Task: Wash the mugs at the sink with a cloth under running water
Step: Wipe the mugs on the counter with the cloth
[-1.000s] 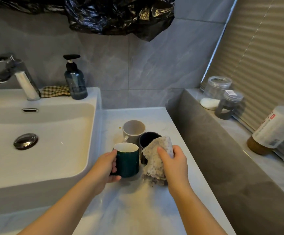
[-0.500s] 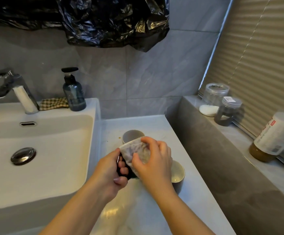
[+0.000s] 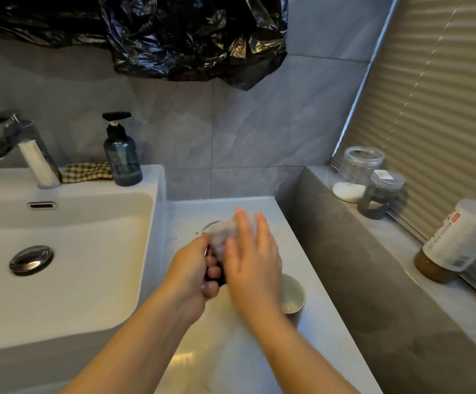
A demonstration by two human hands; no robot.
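Centre frame, over the tabletop [image 3: 231, 365]: left hand [image 3: 191, 268] grips the dark mug [image 3: 215, 277], right hand [image 3: 254, 260], fingers fairly straight and blurred, presses the cloth [image 3: 222, 231] onto its mouth; sink [image 3: 89, 280] and faucet [image 3: 23, 149] lie left of both, left hand nearer.

White sink [image 3: 89, 294]; dark mug [image 3: 222, 275]; pale cloth [image 3: 224, 231]; black bag [image 3: 188, 38]; blue-grey bottle [image 3: 122, 163]; rag [image 3: 86, 172] — green-cream checks
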